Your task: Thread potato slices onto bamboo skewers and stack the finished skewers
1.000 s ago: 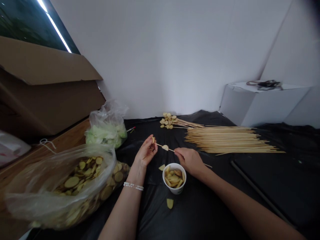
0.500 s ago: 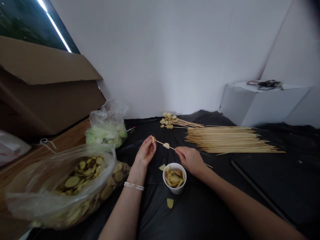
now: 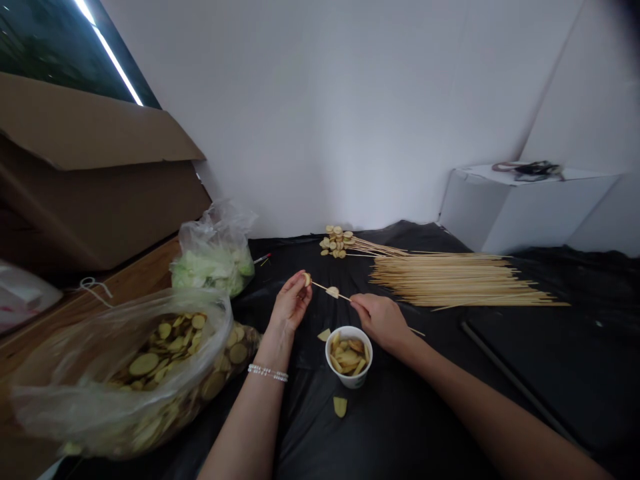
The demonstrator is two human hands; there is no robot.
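My right hand (image 3: 383, 321) is closed around a thin wooden skewer (image 3: 343, 297), whose rear end sticks out beyond the wrist. One potato slice (image 3: 333, 292) sits partway along the skewer. At its far tip, the fingers of my left hand (image 3: 291, 299) pinch another pale potato slice (image 3: 307, 279). Below the skewer stands a white paper cup (image 3: 349, 381) full of potato pieces. One loose potato piece (image 3: 325, 335) lies left of the cup, and a second piece (image 3: 340, 407) lies in front of it.
An open plastic bag (image 3: 200, 373) of potato slices is at the left, with a bag of cut greens (image 3: 215, 267) behind. Finished skewers (image 3: 337, 241) lie at the back beside many bare skewers (image 3: 465, 280). A cardboard box (image 3: 105, 207) and white box (image 3: 520, 207) flank the black sheet (image 3: 400, 427).
Almost nothing differs. Both hands hold the same place, with the slice on the skewer and the one at its tip practically where they were.
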